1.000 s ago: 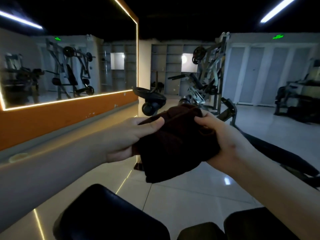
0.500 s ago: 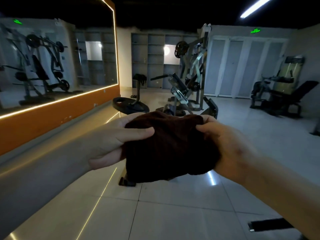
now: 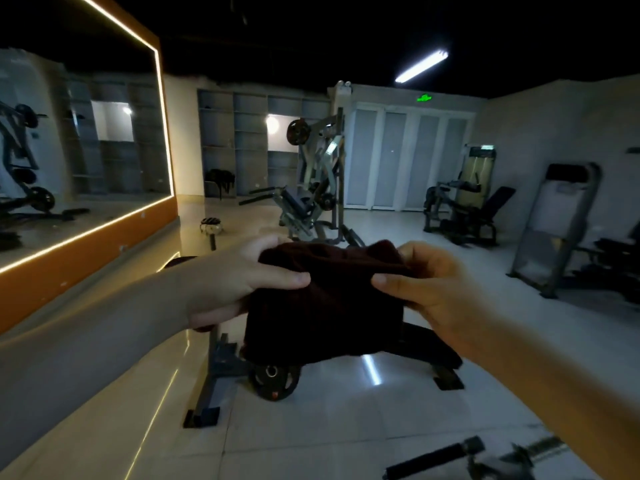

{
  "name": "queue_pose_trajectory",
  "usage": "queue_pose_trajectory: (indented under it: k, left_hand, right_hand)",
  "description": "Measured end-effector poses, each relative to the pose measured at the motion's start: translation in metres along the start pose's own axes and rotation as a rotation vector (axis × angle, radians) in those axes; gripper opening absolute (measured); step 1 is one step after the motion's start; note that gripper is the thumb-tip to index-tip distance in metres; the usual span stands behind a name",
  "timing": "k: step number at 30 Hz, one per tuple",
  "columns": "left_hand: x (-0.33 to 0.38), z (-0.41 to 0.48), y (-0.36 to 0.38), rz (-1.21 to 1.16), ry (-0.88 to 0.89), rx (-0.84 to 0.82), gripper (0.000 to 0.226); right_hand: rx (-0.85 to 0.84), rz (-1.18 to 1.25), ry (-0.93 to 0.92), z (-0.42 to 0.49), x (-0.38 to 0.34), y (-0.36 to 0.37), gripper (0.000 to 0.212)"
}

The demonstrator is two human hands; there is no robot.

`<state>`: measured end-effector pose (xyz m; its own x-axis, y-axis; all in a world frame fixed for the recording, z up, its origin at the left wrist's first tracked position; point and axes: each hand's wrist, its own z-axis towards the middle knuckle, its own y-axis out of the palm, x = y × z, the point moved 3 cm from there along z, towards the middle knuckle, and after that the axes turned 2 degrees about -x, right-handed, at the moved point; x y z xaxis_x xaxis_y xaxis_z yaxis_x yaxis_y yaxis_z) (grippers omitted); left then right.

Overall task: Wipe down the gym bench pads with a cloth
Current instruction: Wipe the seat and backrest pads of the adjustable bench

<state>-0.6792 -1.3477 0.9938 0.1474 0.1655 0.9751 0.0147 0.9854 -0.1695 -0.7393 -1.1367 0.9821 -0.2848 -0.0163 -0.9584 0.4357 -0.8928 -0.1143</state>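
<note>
The cloth (image 3: 325,317), a dark brown towel folded thick, hangs in the air in front of the person, well above the tiled floor (image 3: 311,427). Its bunched top edge runs left to right between the two hands, and its loose lower edge points down. The left hand (image 3: 235,282) has its grip pinched on the upper left end, thumb across the front and fingers behind, and the right hand (image 3: 440,289) pinches the upper right end the same way. A weight plate (image 3: 273,377) leans on a metal frame just below the cloth.
</note>
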Motion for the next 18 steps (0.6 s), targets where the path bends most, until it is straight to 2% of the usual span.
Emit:
queue_pose_trajectory:
  k: [2, 3, 5, 9, 15, 18]
  left_hand:
    - [0.02, 0.003, 0.022, 0.074, 0.061, -0.051, 0.058]
    - [0.028, 0.004, 0.036, 0.077, 0.066, -0.081, 0.052]
    - [0.046, 0.01, 0.07, 0.161, 0.096, -0.104, 0.025]
    - [0.074, 0.014, 0.135, 0.306, 0.184, -0.056, 0.004]
    - [0.118, 0.007, 0.227, 0.4, 0.317, -0.096, 0.011]
    - [0.129, 0.007, 0.256, 0.364, 0.377, -0.142, 0.016]
  right_hand:
    - [0.134, -0.253, -0.091, -0.019, -0.034, -0.034, 0.014]
    - [0.173, -0.337, -0.113, -0.03, -0.049, -0.051, 0.011]
    - [0.231, -0.484, -0.127, -0.055, -0.075, -0.087, 0.008]
    - [0.302, -0.685, -0.121, -0.101, -0.116, -0.148, 0.01]
    - [0.426, -0.828, -0.055, -0.166, -0.157, -0.22, 0.018]
    - [0.473, -0.838, -0.025, -0.195, -0.172, -0.236, 0.018]
